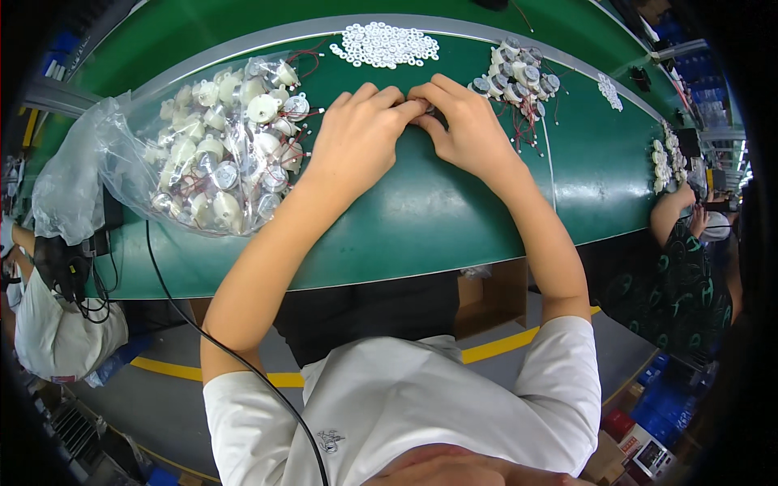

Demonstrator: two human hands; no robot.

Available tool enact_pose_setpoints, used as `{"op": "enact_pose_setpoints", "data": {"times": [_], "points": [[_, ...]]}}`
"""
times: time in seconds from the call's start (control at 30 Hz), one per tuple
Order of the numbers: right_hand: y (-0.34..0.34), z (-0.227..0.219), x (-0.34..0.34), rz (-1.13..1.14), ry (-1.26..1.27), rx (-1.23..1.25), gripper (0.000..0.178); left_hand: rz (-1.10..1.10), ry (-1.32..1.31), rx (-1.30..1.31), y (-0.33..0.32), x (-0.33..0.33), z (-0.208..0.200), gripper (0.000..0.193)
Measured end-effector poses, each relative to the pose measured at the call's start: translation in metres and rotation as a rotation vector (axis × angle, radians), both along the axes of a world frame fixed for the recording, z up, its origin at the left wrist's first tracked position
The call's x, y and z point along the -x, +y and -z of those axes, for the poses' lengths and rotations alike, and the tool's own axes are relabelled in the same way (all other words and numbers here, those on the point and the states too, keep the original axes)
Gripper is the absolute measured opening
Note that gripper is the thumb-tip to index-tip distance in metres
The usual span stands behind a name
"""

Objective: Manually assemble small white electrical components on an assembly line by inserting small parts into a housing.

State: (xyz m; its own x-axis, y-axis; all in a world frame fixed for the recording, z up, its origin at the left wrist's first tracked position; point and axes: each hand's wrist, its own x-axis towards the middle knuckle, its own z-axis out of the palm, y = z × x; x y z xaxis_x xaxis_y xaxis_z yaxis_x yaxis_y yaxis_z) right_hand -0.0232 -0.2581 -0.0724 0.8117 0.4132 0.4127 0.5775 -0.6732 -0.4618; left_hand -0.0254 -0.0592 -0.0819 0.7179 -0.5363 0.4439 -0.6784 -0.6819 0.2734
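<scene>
- Two hands up close, meeting over a green table (454,215): left hand (356,139) and right hand (472,130) both have fingers curled in, pinched together on a small part (430,111).
- That small part sits between the fingertips, mostly hidden, so can't tell exactly what it is. My read: fiddly fitting or adjusting, and the next move calls for a steady pinch from both sides before either one lets go.
- Left of the left hand, a clear plastic bag (71,182) stuffed with white round parts (263,108), red-wired ones among them.
- Right of the right hand, near but not touching: a loose heap of silver-topped parts (531,74).
- Further out, past the fingertips, a spread of white rings (381,44) by the far edge. Neither hand's on those.
</scene>
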Motion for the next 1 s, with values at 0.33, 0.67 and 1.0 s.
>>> {"op": "enact_pose_setpoints", "data": {"times": [0.33,0.67,1.0], "points": [[-0.043,-0.013,-0.006,0.199,-0.19,-0.171,0.018,-0.335,-0.216,-0.311,0.038,0.015,-0.035,0.047],[-0.127,-0.027,-0.022,0.509,-0.117,-0.117,0.024,-0.325,-0.014,-0.605,0.05,0.0,-0.046,0.036],[-0.122,-0.024,-0.025,0.261,-0.183,-0.172,0.023,-0.172,0.158,-0.338,0.056,-0.006,-0.068,0.041]]}}
